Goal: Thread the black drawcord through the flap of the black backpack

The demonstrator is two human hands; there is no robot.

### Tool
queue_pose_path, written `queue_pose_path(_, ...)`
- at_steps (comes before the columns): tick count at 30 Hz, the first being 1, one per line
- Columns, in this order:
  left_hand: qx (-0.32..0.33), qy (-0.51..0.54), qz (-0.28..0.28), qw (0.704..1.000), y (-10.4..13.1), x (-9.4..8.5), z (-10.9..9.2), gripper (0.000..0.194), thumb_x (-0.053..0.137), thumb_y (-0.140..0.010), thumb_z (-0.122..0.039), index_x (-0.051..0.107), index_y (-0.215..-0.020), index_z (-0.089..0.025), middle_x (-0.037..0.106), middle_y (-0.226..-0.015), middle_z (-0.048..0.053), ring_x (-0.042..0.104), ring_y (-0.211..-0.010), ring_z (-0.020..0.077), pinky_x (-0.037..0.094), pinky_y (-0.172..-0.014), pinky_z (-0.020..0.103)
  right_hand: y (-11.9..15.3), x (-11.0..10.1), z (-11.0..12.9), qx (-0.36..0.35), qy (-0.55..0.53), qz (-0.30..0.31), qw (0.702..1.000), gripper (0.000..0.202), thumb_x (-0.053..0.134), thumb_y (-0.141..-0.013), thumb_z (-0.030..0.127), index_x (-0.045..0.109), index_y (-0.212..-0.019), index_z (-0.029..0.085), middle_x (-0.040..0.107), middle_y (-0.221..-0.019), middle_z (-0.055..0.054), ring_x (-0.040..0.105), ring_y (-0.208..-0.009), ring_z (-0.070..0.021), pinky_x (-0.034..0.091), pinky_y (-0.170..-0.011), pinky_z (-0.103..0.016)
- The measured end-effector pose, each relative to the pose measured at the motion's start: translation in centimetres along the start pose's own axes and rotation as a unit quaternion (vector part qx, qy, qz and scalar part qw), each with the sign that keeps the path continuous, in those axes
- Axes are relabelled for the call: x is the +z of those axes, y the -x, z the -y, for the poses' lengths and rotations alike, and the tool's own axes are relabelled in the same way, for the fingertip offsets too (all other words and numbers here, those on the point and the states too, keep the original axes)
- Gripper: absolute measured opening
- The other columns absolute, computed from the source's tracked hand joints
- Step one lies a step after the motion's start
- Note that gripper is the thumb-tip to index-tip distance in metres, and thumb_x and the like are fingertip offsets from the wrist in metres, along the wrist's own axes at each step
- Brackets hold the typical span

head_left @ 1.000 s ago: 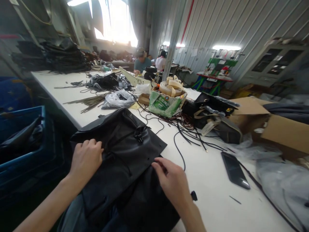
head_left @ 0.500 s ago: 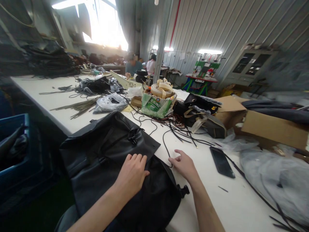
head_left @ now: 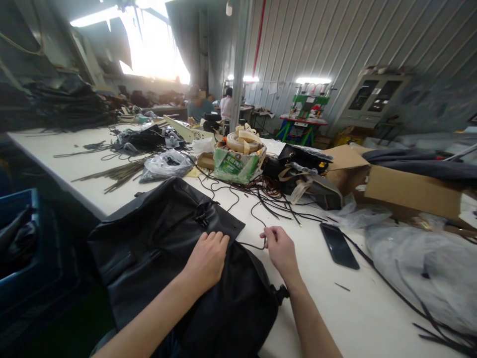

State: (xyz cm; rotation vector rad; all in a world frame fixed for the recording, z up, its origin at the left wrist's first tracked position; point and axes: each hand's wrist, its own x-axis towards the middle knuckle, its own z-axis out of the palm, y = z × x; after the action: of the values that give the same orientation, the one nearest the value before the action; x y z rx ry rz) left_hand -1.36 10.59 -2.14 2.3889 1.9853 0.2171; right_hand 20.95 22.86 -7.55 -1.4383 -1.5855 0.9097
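A large black bag (head_left: 149, 248) lies at the near edge of the white table, its flap corner pointing right. My left hand (head_left: 209, 256) is closed on the edge of that flap, fingers curled over it. Right of the bag, my right hand (head_left: 279, 246) pinches a thin black cord (head_left: 253, 245) between thumb and fingers. The cord runs left to the bag's edge and also back across the table. A black buckle (head_left: 280, 294) sticks out from the bag's right side, close to my right wrist.
A phone (head_left: 339, 246) lies right of my hands. Behind are a green box (head_left: 238, 166) with rolled strips, loose cords and a plastic bag (head_left: 167, 164). Cardboard boxes (head_left: 410, 191) and clear plastic (head_left: 425, 273) fill the right. A blue crate (head_left: 33, 238) stands left; two people sit far back.
My right hand has closed on the cord and lifted it slightly, bending it near the bag. My left hand stays on the flap. The view has shifted a little.
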Motion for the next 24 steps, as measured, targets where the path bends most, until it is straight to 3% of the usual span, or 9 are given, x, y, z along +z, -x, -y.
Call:
queue_pose_path(3, 0.030, -0.028, 0.007, 0.999, -0.6, -0.4, 0.0, 0.041, 0.046, -0.094, 0.001, 0.064, -0.128, -0.013, 0.069, -0.120, 0.016, 0.065, -0.111, 0.0369, 0.052, -0.098, 0.053, 0.0, -0.5, 1.0, -0.012, -0.125, -0.012, 0.992, 0.051, 0.062, -0.096, 0.073, 0.061, -0.102, 0.022, 0.081, -0.094, -0.010, 0.052, -0.056, -0.0151, 0.045, -0.056, -0.032)
queue_pose_path(7, 0.021, -0.038, 0.026, 0.999, -1.0, -1.4, 1.2, 0.047, 0.049, -0.089, 0.004, 0.059, -0.131, -0.015, 0.070, -0.119, 0.015, 0.072, -0.104, 0.0328, 0.055, -0.086, 0.045, 0.2, -0.7, 2.4, -0.022, -0.226, -0.012, 0.974, 0.054, 0.079, -0.087, 0.062, 0.059, -0.117, 0.021, 0.080, -0.094, -0.007, 0.054, -0.059, -0.0138, 0.048, -0.058, -0.031)
queue_pose_path(10, 0.006, -0.041, 0.046, 0.998, -1.1, -2.0, 2.1, 0.048, 0.055, -0.086, 0.004, 0.056, -0.130, -0.014, 0.073, -0.108, 0.011, 0.077, -0.088, 0.0299, 0.054, -0.072, 0.039, 0.5, -0.5, 2.8, -0.011, -0.286, -0.001, 0.958, 0.051, 0.087, -0.085, 0.051, 0.059, -0.115, 0.021, 0.081, -0.089, -0.005, 0.055, -0.059, -0.0133, 0.047, -0.059, -0.030)
queue_pose_path(15, -0.026, -0.064, 0.000, 0.998, -1.4, -2.7, 3.0, 0.046, 0.048, -0.092, 0.003, 0.054, -0.134, -0.016, 0.071, -0.113, 0.010, 0.077, -0.095, 0.0305, 0.054, -0.072, 0.039, 0.9, -0.4, 2.6, -0.019, -0.293, 0.019, 0.956, 0.039, 0.090, -0.086, 0.046, 0.068, -0.106, 0.021, 0.081, -0.091, -0.005, 0.060, -0.064, -0.0150, 0.052, -0.064, -0.032)
queue_pose_path(19, -0.033, -0.088, -0.038, 0.995, -1.4, -2.8, 3.4, 0.044, 0.045, -0.095, 0.003, 0.061, -0.129, -0.020, 0.067, -0.118, 0.012, 0.073, -0.102, 0.0314, 0.056, -0.077, 0.041, 1.2, -0.6, 2.7, -0.036, -0.299, 0.086, 0.950, 0.039, 0.085, -0.094, 0.049, 0.082, -0.120, 0.020, 0.083, -0.115, -0.012, 0.071, -0.089, -0.0227, 0.061, -0.081, -0.040)
queue_pose_path(22, -0.014, -0.109, -0.051, 0.993, -1.2, -2.5, 3.6, 0.031, 0.046, -0.098, 0.001, 0.068, -0.104, -0.020, 0.065, -0.120, 0.014, 0.068, -0.111, 0.0349, 0.057, -0.087, 0.046, 1.6, -0.5, 3.2, -0.065, -0.306, 0.135, 0.940, 0.045, 0.078, -0.100, 0.048, 0.079, -0.140, 0.028, 0.078, -0.141, -0.012, 0.072, -0.113, -0.0282, 0.063, -0.095, -0.047)
queue_pose_path(24, -0.018, -0.120, -0.064, 0.990, -1.2, -2.4, 3.8, 0.029, 0.046, -0.100, 0.000, 0.069, -0.103, -0.018, 0.064, -0.120, 0.016, 0.065, -0.111, 0.0366, 0.056, -0.088, 0.049, 1.8, -0.4, 3.6, -0.089, -0.288, 0.154, 0.941, 0.048, 0.076, -0.102, 0.044, 0.074, -0.149, 0.034, 0.073, -0.151, -0.009, 0.070, -0.121, -0.0284, 0.063, -0.101, -0.050)
